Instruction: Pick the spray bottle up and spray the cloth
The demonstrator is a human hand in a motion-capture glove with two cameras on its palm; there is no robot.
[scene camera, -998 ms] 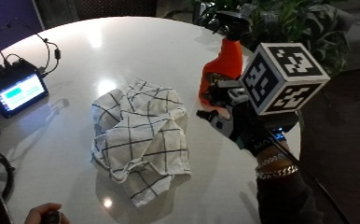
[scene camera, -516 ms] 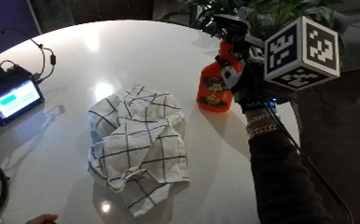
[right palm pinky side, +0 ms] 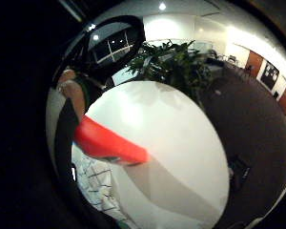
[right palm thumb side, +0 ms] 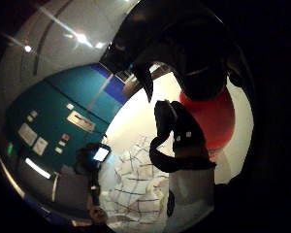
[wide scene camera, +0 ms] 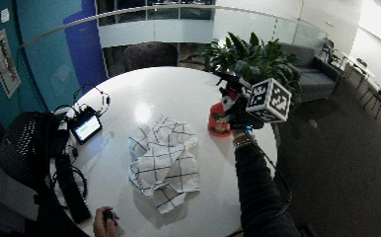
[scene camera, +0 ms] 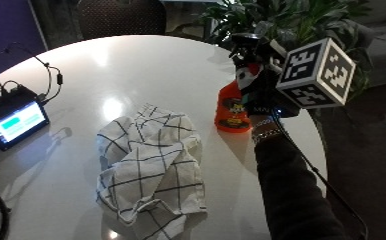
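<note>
- Standing on a round white bench (scene camera: 133,75), an orange spray bottle (scene camera: 231,111) is seen near the far right edge.
- A crumpled white checked cloth (scene camera: 150,165) is spread just beside the bottle, mid-bench.
- The bottle's neck is gripped by the gloved right hand (scene camera: 263,92), fingers curled round it.
- A small lit screen (scene camera: 13,122) with cables is set at the left edge.

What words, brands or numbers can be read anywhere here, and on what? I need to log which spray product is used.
None can be read.
Spray bottle: a printed label with a picture on its orange body, lettering too blurred to read.
Small monitor: lit screen with a green bar, no legible text.
Checked cloth: grid pattern only, no writing.
Wall signs in the thumb side palm view: too small to read.
</note>
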